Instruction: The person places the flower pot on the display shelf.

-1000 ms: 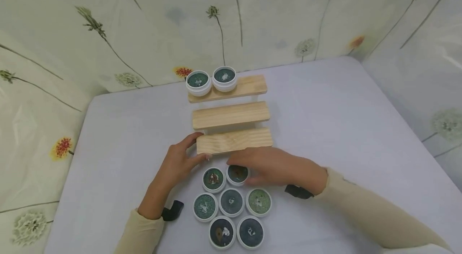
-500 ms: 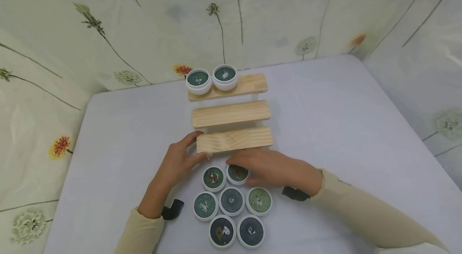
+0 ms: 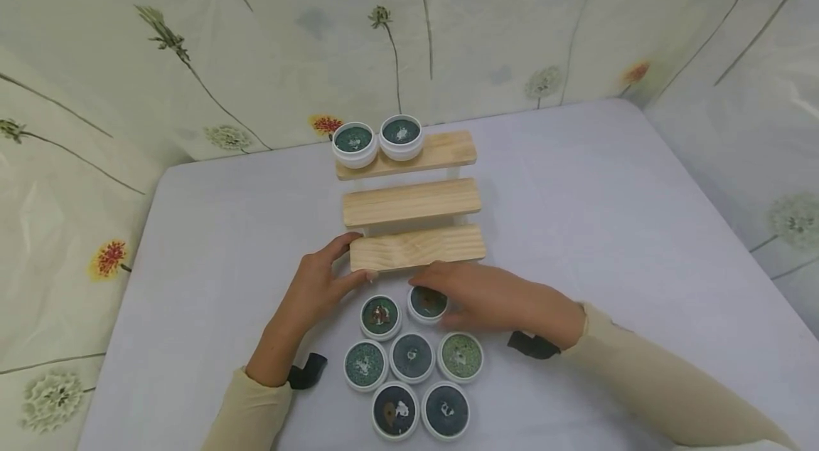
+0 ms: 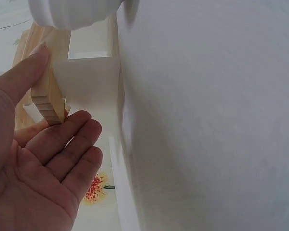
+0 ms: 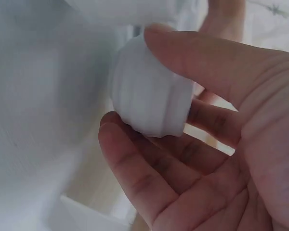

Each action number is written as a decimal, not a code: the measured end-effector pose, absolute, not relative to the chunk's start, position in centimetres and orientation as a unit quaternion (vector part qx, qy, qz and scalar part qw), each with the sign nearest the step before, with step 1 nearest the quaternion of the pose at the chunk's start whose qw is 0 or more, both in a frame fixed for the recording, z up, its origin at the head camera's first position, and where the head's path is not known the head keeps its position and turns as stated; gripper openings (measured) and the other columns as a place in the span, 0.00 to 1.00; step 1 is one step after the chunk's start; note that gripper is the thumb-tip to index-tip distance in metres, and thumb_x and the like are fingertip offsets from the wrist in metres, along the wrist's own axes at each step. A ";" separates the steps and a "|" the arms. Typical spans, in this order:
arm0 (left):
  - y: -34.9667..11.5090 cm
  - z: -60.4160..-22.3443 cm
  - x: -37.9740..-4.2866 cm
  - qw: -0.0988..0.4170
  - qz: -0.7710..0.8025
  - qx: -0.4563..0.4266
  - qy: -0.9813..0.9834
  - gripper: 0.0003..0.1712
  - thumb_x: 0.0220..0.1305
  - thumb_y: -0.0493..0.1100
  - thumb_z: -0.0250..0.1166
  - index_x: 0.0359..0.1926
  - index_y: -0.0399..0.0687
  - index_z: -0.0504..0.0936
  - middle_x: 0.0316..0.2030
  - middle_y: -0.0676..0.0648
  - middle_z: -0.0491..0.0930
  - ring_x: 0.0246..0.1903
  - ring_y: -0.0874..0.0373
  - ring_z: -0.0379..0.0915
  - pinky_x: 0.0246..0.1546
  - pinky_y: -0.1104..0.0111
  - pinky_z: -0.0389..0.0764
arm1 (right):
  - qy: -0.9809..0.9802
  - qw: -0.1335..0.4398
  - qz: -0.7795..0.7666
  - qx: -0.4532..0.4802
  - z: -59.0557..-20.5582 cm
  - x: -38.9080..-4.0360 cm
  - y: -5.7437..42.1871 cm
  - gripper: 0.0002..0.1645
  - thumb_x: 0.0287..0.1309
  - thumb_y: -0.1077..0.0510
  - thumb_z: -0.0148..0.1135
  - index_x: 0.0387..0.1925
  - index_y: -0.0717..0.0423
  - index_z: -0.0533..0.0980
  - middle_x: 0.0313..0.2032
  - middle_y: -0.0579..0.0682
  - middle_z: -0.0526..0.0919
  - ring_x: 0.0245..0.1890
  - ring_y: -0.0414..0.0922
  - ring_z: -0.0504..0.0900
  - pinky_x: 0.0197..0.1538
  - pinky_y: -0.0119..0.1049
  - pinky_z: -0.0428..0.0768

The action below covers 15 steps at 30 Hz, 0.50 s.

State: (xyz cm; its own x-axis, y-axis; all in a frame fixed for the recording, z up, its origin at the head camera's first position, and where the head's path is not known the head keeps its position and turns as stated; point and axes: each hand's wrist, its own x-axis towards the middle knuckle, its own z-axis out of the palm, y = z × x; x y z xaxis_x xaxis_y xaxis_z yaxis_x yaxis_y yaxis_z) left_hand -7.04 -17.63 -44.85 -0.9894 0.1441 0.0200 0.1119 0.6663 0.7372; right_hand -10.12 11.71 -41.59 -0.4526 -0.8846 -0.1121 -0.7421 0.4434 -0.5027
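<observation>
My left hand (image 3: 315, 290) grips the left end of the lowest plank (image 3: 416, 250) of a three-step wooden stand. In the left wrist view its thumb lies on one face of the pale plank (image 4: 48, 96) and its fingers reach the other side. In front of the stand, my right hand (image 3: 491, 296) holds a small round white pot (image 3: 427, 302) with a dark green top and a brown mark. The right wrist view shows the thumb and fingers around the pot's ridged white side (image 5: 149, 91). Part of its top is hidden by the hand.
Two similar pots (image 3: 354, 145) stand on the left of the top plank (image 3: 448, 149). The middle plank (image 3: 411, 202) is bare. Several more pots (image 3: 412, 357) cluster near me on the white tablecloth (image 3: 576, 223). A flower-printed curtain (image 3: 480, 24) hangs behind.
The pot in my right hand has shifted slightly right and away from me, parting a little from the pots around it. My left hand keeps its grip on the stand.
</observation>
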 end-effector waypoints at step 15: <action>-17.6 -44.5 -7.2 0.033 0.399 0.061 0.914 0.39 0.58 0.49 0.80 0.69 0.52 0.77 0.65 0.39 0.79 0.68 0.40 0.72 0.66 0.42 0.72 | 0.857 0.131 -0.279 -0.413 -35.0 -13.0 14.8 0.45 0.60 0.56 0.78 0.74 0.59 0.68 0.66 0.53 0.77 0.62 0.49 0.79 0.64 0.49 0.79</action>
State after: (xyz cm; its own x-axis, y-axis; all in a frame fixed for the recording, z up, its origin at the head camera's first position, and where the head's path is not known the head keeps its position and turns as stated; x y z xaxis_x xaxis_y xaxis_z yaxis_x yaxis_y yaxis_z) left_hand -7.19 -17.57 -44.53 -0.9904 0.1378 -0.0124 0.0846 0.6746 0.7333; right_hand -12.97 14.82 -35.02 -0.6247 -0.7808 0.0054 -0.6340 0.5032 -0.5873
